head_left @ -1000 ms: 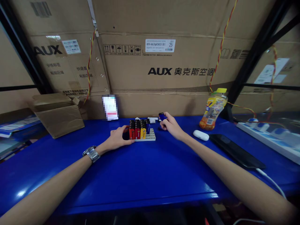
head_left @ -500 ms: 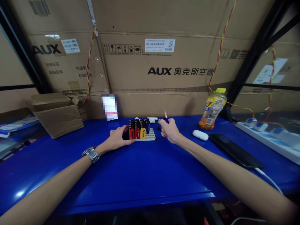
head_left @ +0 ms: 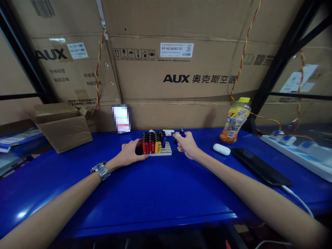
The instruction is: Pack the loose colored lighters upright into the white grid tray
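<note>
My left hand (head_left: 130, 152) grips the left end of a white lighter tray (head_left: 166, 153), thumb along its front edge and fingers behind. Upright lighters (head_left: 152, 147) in orange, red, yellow and blue fill the tray's left part; bare slots show at its right. Just right of the tray, my right hand (head_left: 188, 146) is closed around a dark blue lighter (head_left: 182, 133), thumb stretched out near its top. A small pale blue tip shows above that lighter. Most of its body is hidden in my fist.
On the blue table (head_left: 145, 193) stand an open cardboard box (head_left: 64, 129) and a lit phone screen (head_left: 121, 118) at left. At right are a drink bottle (head_left: 234, 121), white earbud case (head_left: 221, 149), black phone (head_left: 259, 166) on a cable and power strip (head_left: 298, 152). Large cartons (head_left: 202, 100) wall the back.
The tall orange flame over the lighter has gone, leaving a small pale blue tip. My right thumb has shifted slightly left and down. My left hand and the tray have stayed put.
</note>
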